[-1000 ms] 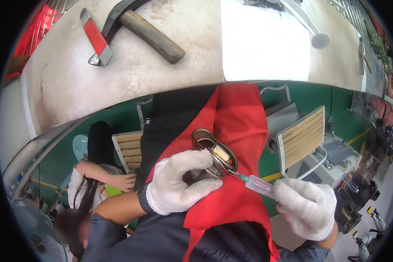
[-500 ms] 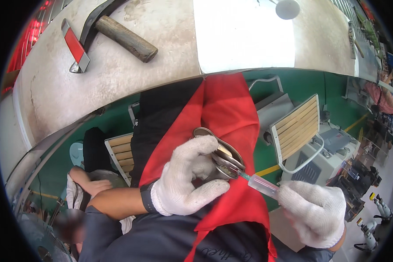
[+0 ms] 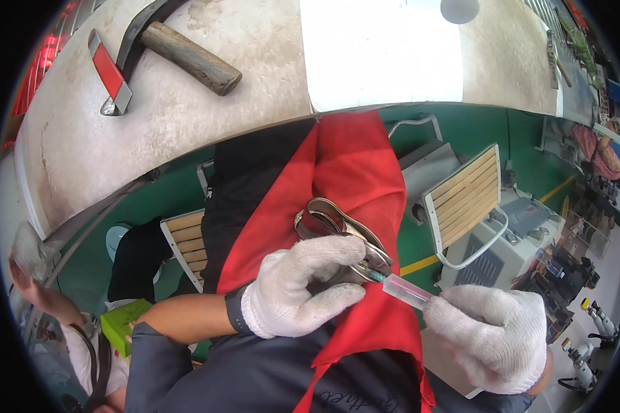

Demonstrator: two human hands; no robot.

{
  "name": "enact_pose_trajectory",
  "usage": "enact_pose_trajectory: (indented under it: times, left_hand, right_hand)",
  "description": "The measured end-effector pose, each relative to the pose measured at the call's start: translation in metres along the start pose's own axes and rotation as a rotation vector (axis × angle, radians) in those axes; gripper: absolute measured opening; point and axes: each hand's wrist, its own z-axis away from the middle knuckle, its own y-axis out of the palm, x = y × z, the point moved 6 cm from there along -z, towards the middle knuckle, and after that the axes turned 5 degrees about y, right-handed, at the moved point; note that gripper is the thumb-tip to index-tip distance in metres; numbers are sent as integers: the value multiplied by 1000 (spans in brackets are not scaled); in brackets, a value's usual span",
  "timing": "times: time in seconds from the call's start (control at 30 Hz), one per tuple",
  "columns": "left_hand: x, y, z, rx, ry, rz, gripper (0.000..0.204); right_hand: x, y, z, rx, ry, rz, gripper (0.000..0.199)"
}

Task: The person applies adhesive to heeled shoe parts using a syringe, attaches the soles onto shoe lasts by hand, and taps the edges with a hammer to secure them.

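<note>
Gripping the sandal, the left hand curls its fingers around it. Right of the sandal, the right hand pinches a clear applicator, long axis aimed at it.

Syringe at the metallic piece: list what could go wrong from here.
First, the green tip of the syringe sits close against the metallic piece, near the fingers of the left hand; a slip of the right hand might poke the glove.
Second, the piece is held over the red apron, so any drip could stain the cloth.
</note>
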Motion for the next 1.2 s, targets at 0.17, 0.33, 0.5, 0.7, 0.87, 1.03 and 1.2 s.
enact_pose_trajectory:
  times: [0.17, 0.33, 0.5, 0.7, 0.87, 1.03, 1.2]
  left_hand:
    - [1, 1, -1, -20, 5, -94, 55]
    - [0, 0, -3, -20, 23, -187, 52]
    - [0, 0, -4, -16, 29, -186, 52]
    - [-1, 5, -9, 86, 16, -185, 63]
    - [-3, 1, -6, 57, 62, -275, 63]
    - [-2, 3, -11, 112, 84, -349, 66]
    - [-7, 2, -12, 87, 122, -417, 69]
  right_hand:
    - [7, -2, -2, -16, -33, 66, 48]
    - [16, -11, -4, -19, -36, 134, 45]
    - [24, -9, -9, -88, -15, 174, 40]
    - [32, -14, -12, -120, 36, 331, 37]
    - [25, -17, -15, 134, 76, 370, 59]
    - [32, -16, -22, 73, 95, 379, 45]
    - [30, -23, -27, 169, 60, 474, 56]
